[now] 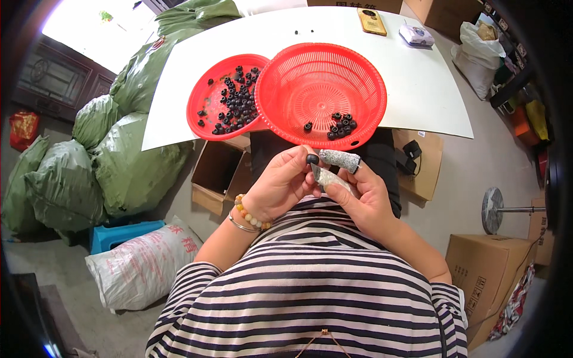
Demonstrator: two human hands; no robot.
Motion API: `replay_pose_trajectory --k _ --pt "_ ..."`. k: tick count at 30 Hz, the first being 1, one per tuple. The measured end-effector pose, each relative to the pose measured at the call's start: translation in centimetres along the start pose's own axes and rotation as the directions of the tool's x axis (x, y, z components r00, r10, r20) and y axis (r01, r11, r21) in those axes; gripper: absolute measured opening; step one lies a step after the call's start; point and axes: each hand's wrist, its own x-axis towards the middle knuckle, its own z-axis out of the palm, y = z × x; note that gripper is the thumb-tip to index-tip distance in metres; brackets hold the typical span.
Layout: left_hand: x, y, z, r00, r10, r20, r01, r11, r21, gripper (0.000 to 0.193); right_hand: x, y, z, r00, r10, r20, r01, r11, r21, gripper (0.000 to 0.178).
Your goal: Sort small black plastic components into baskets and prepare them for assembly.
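Observation:
My left hand (276,186) pinches a small round black part (312,159) between thumb and fingertips, in front of my chest. In my right hand (369,203) is a small knife (329,178) with a pale wrapped handle, and its short blade meets the underside of the black part. A grey knitted finger sleeve (340,159) covers my right index finger. Just beyond my hands, a red plastic basket (322,65) holds several black parts (341,126) near its close side. Left of it, a shallow red tray (200,95) carries many more black parts (240,104).
The basket and tray rest on a white table (418,101). A yellow phone (372,21) and a tissue pack (416,34) lie at its far right. Green sacks (137,161) crowd the left. An open cardboard box (218,173) stands beneath the table; another carton (483,274) is at right.

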Motion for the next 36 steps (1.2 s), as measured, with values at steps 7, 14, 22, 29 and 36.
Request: replay_pose_trajectory --k 7,14,22,29,36 --pt "-0.1 -0.1 -0.2 0.999 -0.010 0.050 0.010 1.000 0.014 0.024 0.0 -0.9 0.1 0.999 0.040 -0.009 -0.040 0.997 -0.071 0.032" --pt "-0.2 -0.1 -0.1 1.000 -0.013 0.013 0.013 1.000 0.026 0.023 0.0 -0.6 0.1 1.000 0.025 -0.017 -0.026 0.997 -0.066 0.031" --pt "-0.2 -0.2 -0.5 0.999 0.012 0.053 -0.016 0.997 0.072 0.022 0.1 -0.6 0.3 0.999 0.032 0.036 -0.036 0.994 0.108 0.029" --pt "0.0 -0.3 -0.4 1.000 -0.016 0.001 0.016 1.000 0.021 0.022 0.1 0.0 0.4 1.000 0.027 0.008 -0.028 0.992 0.120 0.029" --pt "0.1 -0.4 -0.3 0.998 -0.056 0.030 0.058 0.997 -0.043 0.020 0.4 -0.1 0.2 1.000 0.006 0.020 -0.009 0.985 0.172 0.030"
